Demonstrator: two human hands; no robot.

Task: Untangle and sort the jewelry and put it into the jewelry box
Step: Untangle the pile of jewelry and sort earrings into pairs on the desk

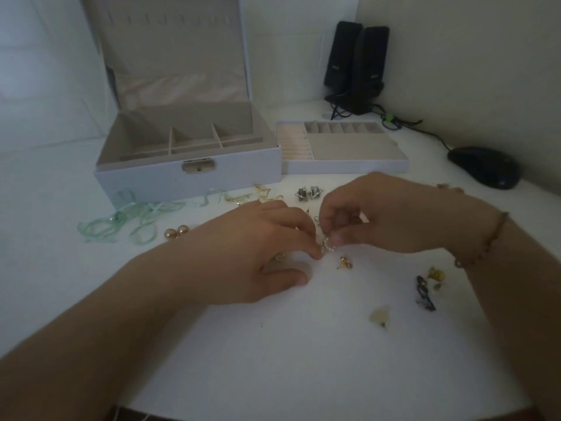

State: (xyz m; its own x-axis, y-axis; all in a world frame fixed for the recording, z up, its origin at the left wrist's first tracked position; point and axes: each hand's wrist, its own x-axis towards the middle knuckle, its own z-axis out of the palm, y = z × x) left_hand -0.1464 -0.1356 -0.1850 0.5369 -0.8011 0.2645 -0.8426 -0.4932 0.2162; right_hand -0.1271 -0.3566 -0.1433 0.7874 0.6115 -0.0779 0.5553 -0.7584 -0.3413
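Both hands meet over the white table (273, 360), and between them is a small pale, glinting tangle of jewelry (326, 247). The left hand (258, 253) pinches it from one side with curled fingertips, thumb stretched flat along the tabletop; the right hand (379, 217) pinches it from the other, fingers bunched tight around it. What sort of piece it is I cannot make out. A thin bracelet (485, 244) circles the right wrist.

The tangle sits in front of the jewelry box (188, 177), well apart from it. The box's lid stands open and its divided compartments show. Touching the box's right side lies its lift-out tray (343, 167). Just in front of the box trail mint-green ribbons (136, 214), with two gold beads (177, 230) beside them, and a pair of silver star earrings (306, 192) lies near the box's front right corner. Farther from the box, under the right wrist, lie a gold stud (344, 262), a dark earring (425, 291) and a yellow piece (437, 274).

Behind the tray stand black speakers (355, 65); a black mouse (482, 167) lies to the tray's right.
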